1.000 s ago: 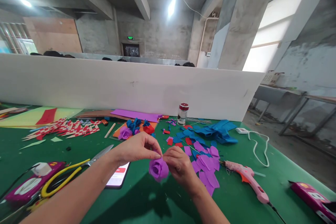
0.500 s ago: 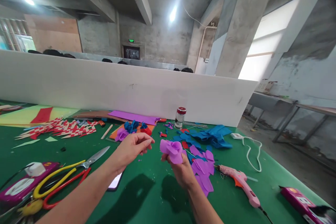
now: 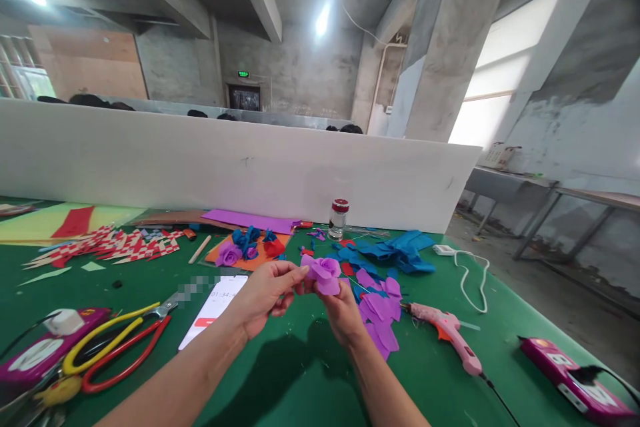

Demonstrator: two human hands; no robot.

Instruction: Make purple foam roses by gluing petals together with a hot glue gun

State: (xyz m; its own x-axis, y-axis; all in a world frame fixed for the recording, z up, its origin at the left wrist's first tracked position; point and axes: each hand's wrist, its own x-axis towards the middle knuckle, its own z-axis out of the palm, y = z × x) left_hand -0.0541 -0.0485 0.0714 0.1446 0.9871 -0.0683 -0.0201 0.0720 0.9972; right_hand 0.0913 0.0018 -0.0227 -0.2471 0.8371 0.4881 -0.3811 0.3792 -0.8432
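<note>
A purple paper flower [image 3: 327, 272] with curled petals is held over the middle of the table. My right hand [image 3: 344, 315] grips it from below, fingers closed around its base. At the flower's left edge, my left hand [image 3: 265, 295] pinches a petal between thumb and fingers. Loose purple paper petals [image 3: 380, 310] lie just right of my right hand, near crumpled blue paper pieces [image 3: 403, 252]. Behind my hands, finished purple flowers [image 3: 229, 253] and blue and red ones rest on an orange sheet [image 3: 215, 255].
A pink glue gun [image 3: 447, 330] lies on the right, its cord trailing forward. Scissors [image 3: 120, 340] with red and yellow handles and a phone [image 3: 213, 310] are at left. A red-lidded glass jar [image 3: 339, 219] stands before the white partition [image 3: 200, 167]. A magenta power strip [image 3: 575, 377] sits front right.
My left hand has moved right and now touches the flower's petal, where it was apart before. More of the phone shows. The view has shifted slightly.
</note>
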